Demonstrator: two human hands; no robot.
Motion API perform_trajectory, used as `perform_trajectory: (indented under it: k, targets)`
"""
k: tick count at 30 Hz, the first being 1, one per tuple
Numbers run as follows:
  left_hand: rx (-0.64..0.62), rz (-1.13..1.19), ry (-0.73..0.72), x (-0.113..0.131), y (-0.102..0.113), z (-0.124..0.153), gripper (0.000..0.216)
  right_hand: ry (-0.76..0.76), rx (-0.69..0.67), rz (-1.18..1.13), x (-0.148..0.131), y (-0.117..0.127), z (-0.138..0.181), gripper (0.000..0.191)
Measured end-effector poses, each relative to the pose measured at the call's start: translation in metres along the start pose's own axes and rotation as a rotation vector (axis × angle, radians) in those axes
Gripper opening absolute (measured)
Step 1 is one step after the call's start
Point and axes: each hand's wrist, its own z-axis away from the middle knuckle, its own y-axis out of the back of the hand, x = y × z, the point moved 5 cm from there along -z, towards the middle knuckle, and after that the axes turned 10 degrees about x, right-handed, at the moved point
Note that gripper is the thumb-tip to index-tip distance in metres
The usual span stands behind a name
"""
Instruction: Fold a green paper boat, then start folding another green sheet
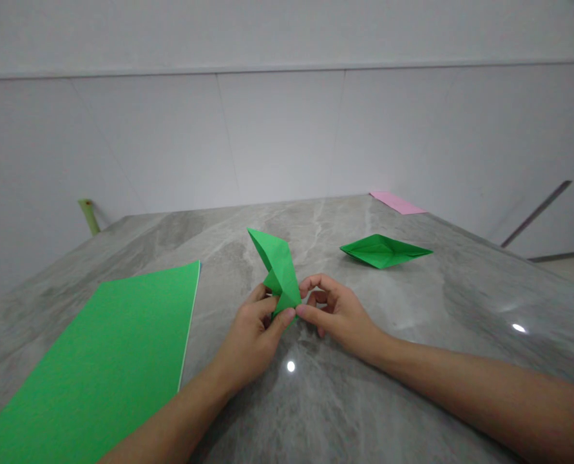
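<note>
A partly folded green paper piece (277,267) stands up from the grey marble table (364,386) in front of me. My left hand (252,338) pinches its lower edge with thumb and fingers closed on it. My right hand (335,312) grips the same lower corner from the right, fingers curled. A pointed flap of the paper rises up and to the left above both hands.
A stack of flat green sheets (103,361) lies at the left. A finished green folded boat shape (383,250) rests at the right back. A pink sheet (397,202) lies at the far edge. A green tube (89,216) leans by the wall.
</note>
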Motion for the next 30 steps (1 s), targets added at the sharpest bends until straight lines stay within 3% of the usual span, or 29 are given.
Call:
perform_trajectory:
  k: [8, 11, 14, 17, 21, 26, 30]
  targets:
    - [0.036, -0.106, -0.021, -0.002, 0.002, 0.003, 0.034, -0.013, -0.001, 0.021, -0.003, -0.001, 0.002, 0.031]
    - [0.058, 0.014, 0.027, -0.003, 0.002, 0.003, 0.044, -0.017, 0.004, 0.038, -0.003, -0.002, 0.002, 0.031]
    - [0.152, 0.215, 0.189, -0.009, 0.005, 0.003, 0.054, -0.013, 0.023, 0.075, -0.002, -0.001, 0.001, 0.029]
    - [0.19, 0.232, 0.279, -0.014, 0.007, 0.003, 0.043, 0.0, 0.048, 0.092, -0.003, 0.0, 0.001, 0.025]
    - [0.175, 0.191, 0.226, -0.011, 0.006, 0.001, 0.013, 0.011, 0.019, 0.061, -0.005, -0.002, 0.001, 0.024]
    - [0.158, 0.363, 0.272, -0.01, 0.002, 0.001, 0.042, 0.028, -0.004, -0.045, -0.007, -0.003, 0.002, 0.045]
    - [0.172, 0.371, 0.287, -0.011, 0.002, 0.001, 0.043, 0.045, -0.067, -0.069, -0.006, -0.006, 0.003, 0.048]
